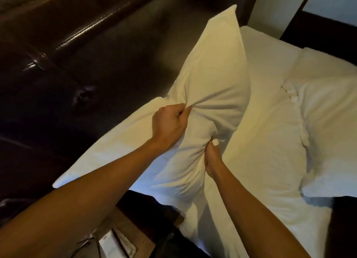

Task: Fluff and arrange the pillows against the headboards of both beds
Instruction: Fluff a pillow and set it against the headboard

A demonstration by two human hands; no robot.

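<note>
A white pillow point(214, 70) is held up on end over the bed, its top corner leaning toward the dark padded headboard point(81, 51). My left hand point(170, 125) grips a bunch of its cover at the left edge, fist closed. My right hand point(211, 159) is pressed into its lower right side, fingers buried in the fabric. A second white pillow point(116, 142) lies flat beneath it along the headboard. Another pillow point(328, 134) lies at the right on the bed.
The white bed sheet point(270, 122) spreads to the right. A wooden nightstand point(125, 234) with papers and a cable sits below, next to the bed's near edge. A pale wall point(278, 8) stands past the headboard's far end.
</note>
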